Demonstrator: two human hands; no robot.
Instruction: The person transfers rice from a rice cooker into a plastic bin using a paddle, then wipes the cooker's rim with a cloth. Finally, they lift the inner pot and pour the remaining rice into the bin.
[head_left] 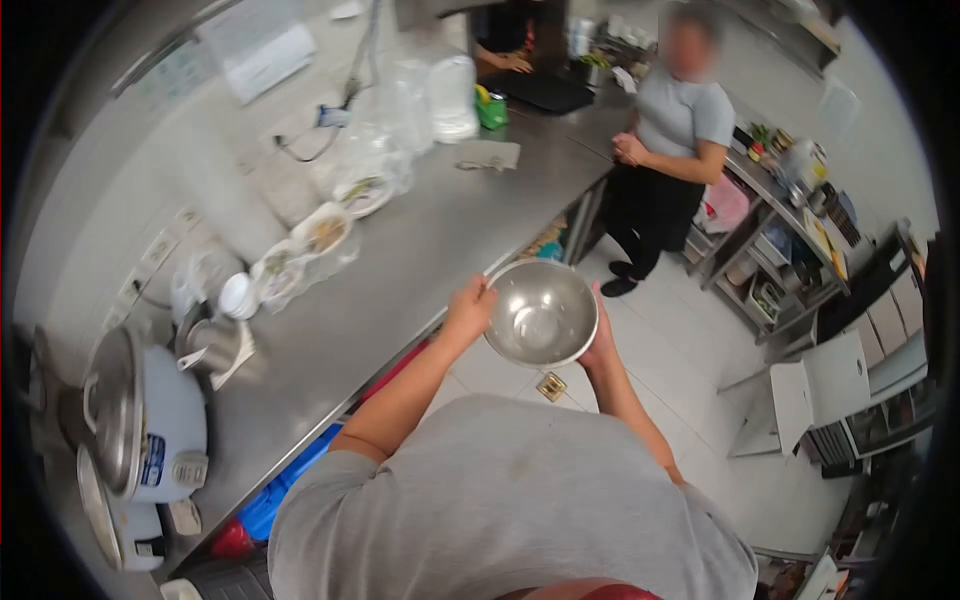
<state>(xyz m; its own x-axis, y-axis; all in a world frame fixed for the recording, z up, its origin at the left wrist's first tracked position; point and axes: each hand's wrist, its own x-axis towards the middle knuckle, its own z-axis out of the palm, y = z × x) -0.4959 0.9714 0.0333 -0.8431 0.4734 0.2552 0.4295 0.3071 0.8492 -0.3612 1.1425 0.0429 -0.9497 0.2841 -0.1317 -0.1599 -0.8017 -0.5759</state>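
Observation:
A shiny metal mixing bowl (pixel 540 318) is held out in front of my body, its inside facing up toward me. My left hand (pixel 470 308) grips its left rim, with the fingers closed at the edge. On the opposite side, my right hand (pixel 600 340) holds the bowl's right wall; part of its fingers is hidden behind the metal. Only some small light spots show inside the bowl. It hangs over the tiled floor, just past the front edge of the steel counter (pixel 400 240).
Takeaway containers (pixel 325 235), a metal pot (pixel 210 345) and a large rice cooker (pixel 165 420) stand along the wall side. A person (pixel 680 120) in a grey shirt stands ahead by the counter. A white chair (pixel 820 390) and a shelf unit (pixel 790 235) are at right.

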